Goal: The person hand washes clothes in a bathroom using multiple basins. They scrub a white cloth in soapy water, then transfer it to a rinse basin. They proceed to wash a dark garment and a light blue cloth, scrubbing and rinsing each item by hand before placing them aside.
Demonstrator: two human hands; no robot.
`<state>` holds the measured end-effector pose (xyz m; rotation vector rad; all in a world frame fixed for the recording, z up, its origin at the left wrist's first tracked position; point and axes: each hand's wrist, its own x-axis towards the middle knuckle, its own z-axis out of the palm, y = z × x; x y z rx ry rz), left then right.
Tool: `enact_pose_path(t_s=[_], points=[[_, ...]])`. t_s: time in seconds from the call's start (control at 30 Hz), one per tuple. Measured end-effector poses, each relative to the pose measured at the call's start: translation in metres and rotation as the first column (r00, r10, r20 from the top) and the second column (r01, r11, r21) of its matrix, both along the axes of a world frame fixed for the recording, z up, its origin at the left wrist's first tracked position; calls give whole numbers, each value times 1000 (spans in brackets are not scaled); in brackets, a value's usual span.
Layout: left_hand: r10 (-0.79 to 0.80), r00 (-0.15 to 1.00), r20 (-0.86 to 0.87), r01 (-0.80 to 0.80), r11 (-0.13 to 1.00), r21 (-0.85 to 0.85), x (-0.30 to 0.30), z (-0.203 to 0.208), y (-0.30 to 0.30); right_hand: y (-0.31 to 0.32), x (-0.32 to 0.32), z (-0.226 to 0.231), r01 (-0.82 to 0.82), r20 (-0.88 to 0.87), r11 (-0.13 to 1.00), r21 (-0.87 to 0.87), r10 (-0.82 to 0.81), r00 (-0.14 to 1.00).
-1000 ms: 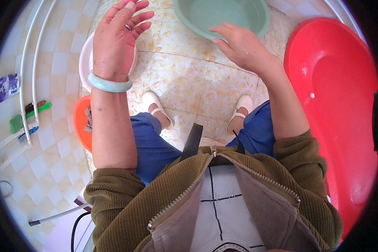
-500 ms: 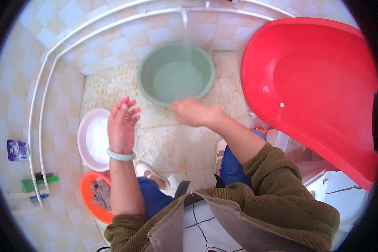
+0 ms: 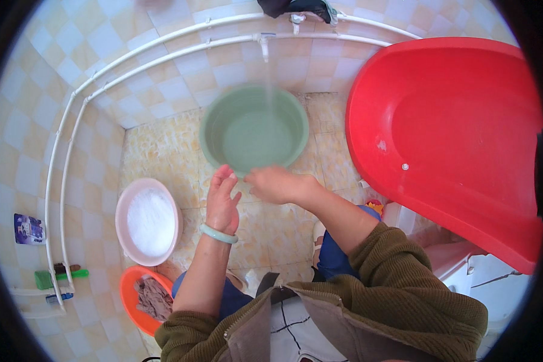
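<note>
My left hand (image 3: 223, 205), with a pale green bangle (image 3: 218, 234) at its wrist, is raised just below the near rim of a green basin (image 3: 207, 137). Its thumb and fingers are apart and hold nothing. Close beside it on the right is my right hand (image 3: 276, 184), back up, its fingers bent down and slightly blurred; the palm side is hidden. Water runs from a white tap (image 3: 264, 48) on the wall into the basin, which holds water.
A pink basin (image 3: 120, 224) of white suds stands at left. Nearer is an orange basin (image 3: 130, 303) with brown cloth (image 3: 154, 298). A large red tub (image 3: 452, 127) fills the right. White pipes (image 3: 163, 54) line the walls; dark cloth (image 3: 301, 7) hangs above the tap. A green brush (image 3: 72, 275) is at left.
My left hand has moved right, from near the pink basin to beside my right hand. The view has tilted upward a little, bringing the dark cloth above the tap into sight.
</note>
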<state>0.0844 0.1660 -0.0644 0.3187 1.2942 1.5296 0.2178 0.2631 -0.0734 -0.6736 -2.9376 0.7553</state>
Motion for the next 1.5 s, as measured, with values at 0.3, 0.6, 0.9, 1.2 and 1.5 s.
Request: enact_pose_path(t_s=[0.3,0.6,0.9,1.2,1.5], points=[[-196,959,204,194,980,32,25,3,2,4,-8,12,82,-219,995,56,-68,973],[-186,934,306,170,982,76,31,-8,-8,2,-10,3,48,-98,986,-160,-65,993],[-113,923,368,114,993,18,30,-12,-13,-3,-12,-3,5,-114,997,-77,-13,993],[-68,923,378,79,997,-12,30,-13,-14,-6,-18,-13,20,-54,998,-67,-23,998],[-65,917,393,71,997,-2,32,-16,-13,-2,-17,-12,-14,-33,998,-62,12,999]])
